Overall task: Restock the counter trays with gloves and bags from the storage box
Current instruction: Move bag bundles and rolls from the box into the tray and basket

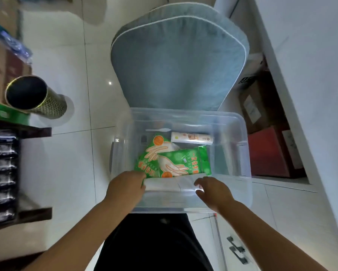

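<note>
Clear storage box (242, 133) sits on blue seat cushion (180, 65). Inside: two green glove packs (181, 163), overlapping, mid-box. White roll (191, 138) lies just beyond them at the far side. White bag bundle (168, 184) lies along the near wall. Hands: left hand (125, 189) grips the bundle's left end, fingers curled round it. Right hand (213, 192) is at its right end, fingers bent; can't tell if it's holding.
</note>
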A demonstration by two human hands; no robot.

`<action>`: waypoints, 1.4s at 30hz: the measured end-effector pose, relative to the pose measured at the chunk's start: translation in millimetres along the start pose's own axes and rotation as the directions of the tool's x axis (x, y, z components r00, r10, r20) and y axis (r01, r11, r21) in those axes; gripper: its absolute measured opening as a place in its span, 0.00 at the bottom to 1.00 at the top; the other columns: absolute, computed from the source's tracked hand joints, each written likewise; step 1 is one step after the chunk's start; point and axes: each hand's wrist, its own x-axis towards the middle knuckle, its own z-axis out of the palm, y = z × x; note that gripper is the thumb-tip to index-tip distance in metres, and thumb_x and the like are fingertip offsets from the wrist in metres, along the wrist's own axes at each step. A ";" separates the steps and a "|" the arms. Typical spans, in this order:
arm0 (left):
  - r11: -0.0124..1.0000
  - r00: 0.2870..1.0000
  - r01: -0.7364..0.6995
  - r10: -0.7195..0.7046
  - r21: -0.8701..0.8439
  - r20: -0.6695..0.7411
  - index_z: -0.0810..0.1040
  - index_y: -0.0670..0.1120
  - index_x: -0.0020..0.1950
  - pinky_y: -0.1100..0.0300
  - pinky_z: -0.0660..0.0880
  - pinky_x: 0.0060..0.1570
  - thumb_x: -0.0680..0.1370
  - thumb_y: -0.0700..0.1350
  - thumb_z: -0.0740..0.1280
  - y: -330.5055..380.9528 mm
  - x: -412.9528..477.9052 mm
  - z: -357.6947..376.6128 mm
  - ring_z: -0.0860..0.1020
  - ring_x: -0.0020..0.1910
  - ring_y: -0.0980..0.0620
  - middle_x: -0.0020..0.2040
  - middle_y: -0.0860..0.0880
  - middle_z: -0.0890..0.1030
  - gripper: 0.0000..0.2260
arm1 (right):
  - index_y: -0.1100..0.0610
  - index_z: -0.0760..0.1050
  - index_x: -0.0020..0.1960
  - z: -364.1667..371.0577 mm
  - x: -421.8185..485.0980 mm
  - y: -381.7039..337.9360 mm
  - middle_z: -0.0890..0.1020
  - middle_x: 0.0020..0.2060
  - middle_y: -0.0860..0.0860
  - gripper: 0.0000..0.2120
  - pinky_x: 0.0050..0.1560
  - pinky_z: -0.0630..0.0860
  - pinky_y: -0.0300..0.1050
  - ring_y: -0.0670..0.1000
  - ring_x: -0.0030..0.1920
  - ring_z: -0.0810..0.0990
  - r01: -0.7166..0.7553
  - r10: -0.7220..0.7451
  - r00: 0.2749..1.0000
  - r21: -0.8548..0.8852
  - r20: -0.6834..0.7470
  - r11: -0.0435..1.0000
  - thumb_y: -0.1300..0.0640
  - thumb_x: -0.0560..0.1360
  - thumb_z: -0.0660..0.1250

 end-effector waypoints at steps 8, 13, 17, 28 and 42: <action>0.993 0.941 -0.069 0.034 0.093 0.338 0.70 0.51 0.67 0.56 0.70 0.56 0.77 0.48 0.62 -6.6 95.0 89.5 0.72 0.62 0.46 0.65 0.47 0.74 0.18 | 0.49 0.71 0.65 56.5 91.6 44.1 0.74 0.63 0.52 0.18 0.59 0.70 0.47 0.54 0.63 0.71 0.141 -0.104 0.967 -0.150 0.231 0.979 0.54 0.76 0.63; 0.928 0.858 -0.316 0.190 0.198 0.477 0.71 0.47 0.63 0.53 0.73 0.52 0.76 0.55 0.62 -6.9 138.7 141.4 0.74 0.56 0.45 0.59 0.43 0.74 0.19 | 0.50 0.64 0.70 96.0 128.2 64.8 0.67 0.69 0.53 0.27 0.61 0.67 0.49 0.55 0.65 0.67 0.316 -0.249 0.913 -0.173 0.324 0.933 0.48 0.73 0.66; 0.850 0.834 -0.451 0.294 0.272 0.466 0.72 0.43 0.58 0.53 0.74 0.45 0.76 0.53 0.63 -9.1 161.0 156.7 0.77 0.50 0.43 0.54 0.42 0.76 0.17 | 0.52 0.60 0.71 113.2 141.0 75.7 0.65 0.68 0.54 0.31 0.61 0.67 0.52 0.57 0.64 0.64 0.358 -0.297 0.918 -0.228 0.263 0.906 0.44 0.73 0.65; 0.775 0.882 -0.468 0.438 0.425 0.171 0.78 0.45 0.46 0.61 0.70 0.24 0.65 0.43 0.73 -17.1 177.1 156.7 0.79 0.28 0.48 0.34 0.48 0.81 0.11 | 0.55 0.65 0.67 97.4 161.0 77.9 0.79 0.55 0.56 0.18 0.46 0.76 0.50 0.59 0.51 0.78 0.392 -0.374 0.917 -0.136 0.141 0.910 0.51 0.79 0.54; 0.921 0.931 -0.323 0.268 0.217 0.248 0.72 0.49 0.62 0.54 0.74 0.49 0.77 0.46 0.60 -2.0 158.4 126.1 0.78 0.53 0.42 0.56 0.45 0.80 0.14 | 0.53 0.73 0.58 74.0 135.7 71.4 0.82 0.52 0.55 0.14 0.44 0.72 0.45 0.58 0.51 0.79 0.214 -0.201 0.973 -0.118 0.111 0.970 0.53 0.73 0.63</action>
